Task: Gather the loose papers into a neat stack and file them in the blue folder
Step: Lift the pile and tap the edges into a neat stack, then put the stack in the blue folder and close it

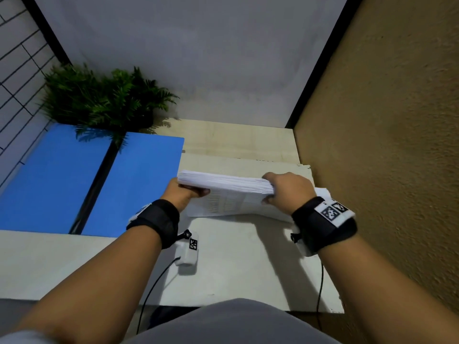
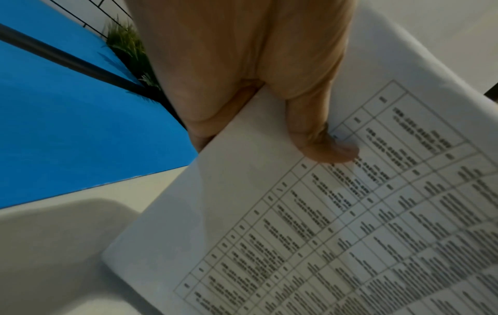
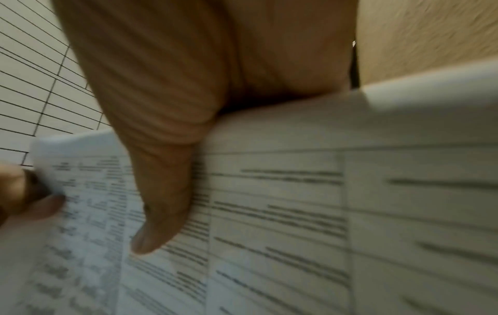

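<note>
A thick stack of white printed papers (image 1: 228,192) stands tilted on its long edge on the pale table (image 1: 236,264), held between both hands. My left hand (image 1: 185,192) grips its left end, thumb on the printed face (image 2: 328,149). My right hand (image 1: 280,192) grips the right end, thumb across the table-lined page (image 3: 159,213). The blue folder (image 1: 94,180) lies open and flat to the left, its dark spine running down the middle; its right edge is close to my left hand. The printed sheet faces me in both wrist views (image 2: 350,234) (image 3: 296,213).
A green fern plant (image 1: 104,98) sits at the back left, overhanging the folder's far edge. A textured tan wall (image 1: 387,145) runs close along the right of the table. A tiled wall (image 1: 17,70) is at the far left. Cables hang from both wristbands.
</note>
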A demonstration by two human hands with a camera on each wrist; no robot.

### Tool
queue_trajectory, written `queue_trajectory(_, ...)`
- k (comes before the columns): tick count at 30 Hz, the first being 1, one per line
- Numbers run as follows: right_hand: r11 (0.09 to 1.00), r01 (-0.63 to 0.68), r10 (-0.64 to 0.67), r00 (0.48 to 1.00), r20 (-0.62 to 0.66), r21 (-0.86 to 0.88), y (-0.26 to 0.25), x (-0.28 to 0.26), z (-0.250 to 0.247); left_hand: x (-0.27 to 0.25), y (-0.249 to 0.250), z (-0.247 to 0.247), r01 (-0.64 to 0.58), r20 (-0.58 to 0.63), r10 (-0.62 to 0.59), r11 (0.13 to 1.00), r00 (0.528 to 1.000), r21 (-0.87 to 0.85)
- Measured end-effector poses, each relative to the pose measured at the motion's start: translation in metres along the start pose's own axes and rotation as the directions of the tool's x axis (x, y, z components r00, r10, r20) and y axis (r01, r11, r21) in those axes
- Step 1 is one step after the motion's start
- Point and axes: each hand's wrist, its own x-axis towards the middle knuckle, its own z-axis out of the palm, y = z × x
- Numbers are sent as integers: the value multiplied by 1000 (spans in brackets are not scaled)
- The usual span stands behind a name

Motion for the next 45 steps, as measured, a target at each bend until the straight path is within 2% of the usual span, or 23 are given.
queue_trajectory(3,997,75,-76,997,31,20,-15,6,-8,-7,11,-10,-43,8,43,999,999,-11)
queue_trajectory(6,985,92,-99,994,40,146,-29,6,-17,-7,19,-40,-99,-10,99,995,995,-29)
queue_trajectory(7,975,76,-87,995,47,209,-33,6,-19,-3,16,-55,-115,-50,114,993,992,-23)
queue_trajectory(9,937,34,-57,997,57,348,-42,7,-20,7,1,-96,-108,-217,112,994,970,29)
queue_trajectory(10,906,10,-36,998,54,424,-45,8,-20,11,-9,-119,-70,-309,91,995,947,76)
queue_trajectory(12,809,-30,1,999,50,587,-52,10,-21,18,-33,-167,95,-457,36,961,889,261)
queue_trajectory(14,712,-39,27,999,29,701,-62,13,-22,23,-61,-211,314,-528,-23,826,849,469)
queue_trajectory(16,630,-34,44,999,9,776,-75,17,-23,27,-83,-242,447,-534,-99,683,840,577)
queue_trajectory(17,587,-32,53,999,1,809,-83,20,-23,30,-91,-252,490,-525,-131,597,841,635)
queue_trajectory(19,511,-36,77,997,-4,859,-97,26,-20,32,-105,-263,499,-480,-160,424,862,756)
queue_trajectory(20,473,-42,91,996,-1,880,-103,29,-16,30,-109,-263,471,-452,-146,390,880,792)
queue_trajectory(23,376,-53,136,991,1,925,-125,35,-9,15,-113,-253,326,-325,-75,408,943,852)
queue_trajectory(26,246,-81,165,985,41,966,-144,40,-3,-8,-121,-231,168,-136,-104,424,985,890)
queue_trajectory(29,117,-124,125,986,109,985,-162,43,6,-33,-135,-208,77,-14,-143,442,990,894)
queue_trajectory(32,90,-194,77,979,187,977,-174,56,37,-49,-146,-200,45,17,-133,452,991,891)
queue_trajectory(35,69,-315,46,949,312,947,-183,66,81,-55,-148,-202,20,32,-106,459,994,888)
queue_trajectory(38,20,-462,76,885,459,887,-183,69,125,-53,-146,-217,49,-12,-82,472,997,880)
queue_trajectory(41,49,-554,128,829,545,831,-179,70,149,-53,-147,-246,205,-202,-61,511,977,835)
queue_trajectory(43,81,-542,141,837,529,837,-178,73,153,-56,-150,-269,376,-407,-55,514,912,771)
queue_trajectory(45,110,-506,161,859,487,856,-182,77,150,-57,-153,-293,525,-572,-103,552,814,648)
